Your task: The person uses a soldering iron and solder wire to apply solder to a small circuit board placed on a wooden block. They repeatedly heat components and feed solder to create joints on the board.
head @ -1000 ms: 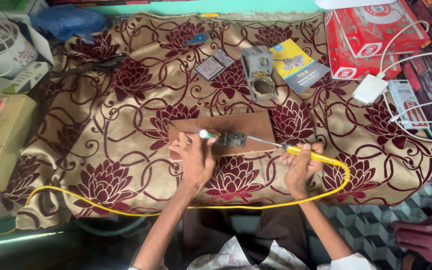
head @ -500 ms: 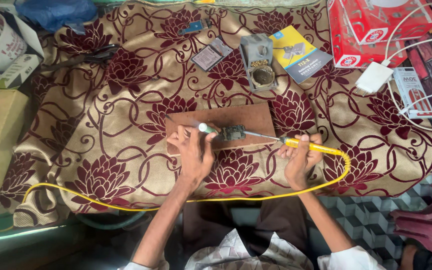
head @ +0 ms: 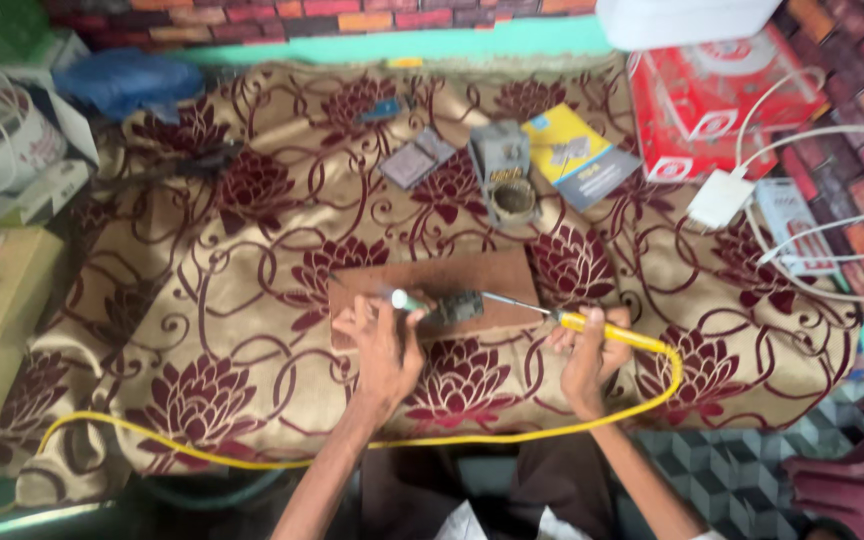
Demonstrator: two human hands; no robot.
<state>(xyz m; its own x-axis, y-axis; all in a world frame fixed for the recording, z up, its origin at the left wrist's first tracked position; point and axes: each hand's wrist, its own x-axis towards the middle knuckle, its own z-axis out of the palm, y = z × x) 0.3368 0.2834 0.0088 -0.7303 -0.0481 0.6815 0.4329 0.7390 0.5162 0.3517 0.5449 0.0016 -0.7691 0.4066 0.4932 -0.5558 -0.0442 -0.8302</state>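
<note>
Draped over our bench (head: 202,330) is a gold cloth with dark red flowers, and on it lies a brown wooden board (head: 432,285) in front of us. Our right hand (head: 584,352) has its grip closed around the yellow handle of a soldering iron (head: 592,328). The iron's long axis runs nearly level across the view, tilted slightly, with its thin metal tip pointing left toward a small dark part (head: 457,307) on the board's near edge; the tip reaches just beside that part. From the handle's right end a yellow cord (head: 252,455) loops down and back along the near edge of the cloth to the left. Our left hand (head: 384,345) rests on the board's near left, fingers pinching a small pale-tipped piece (head: 399,298) just left of the dark part. Farther back lie a grey boxy device (head: 502,180), a yellow-and-blue packet (head: 577,155) and a red box (head: 717,105). Against half a second ago, both hands and the iron keep the same pose on the board; only our view has shifted, so everything sits a little lower in the picture.
</note>
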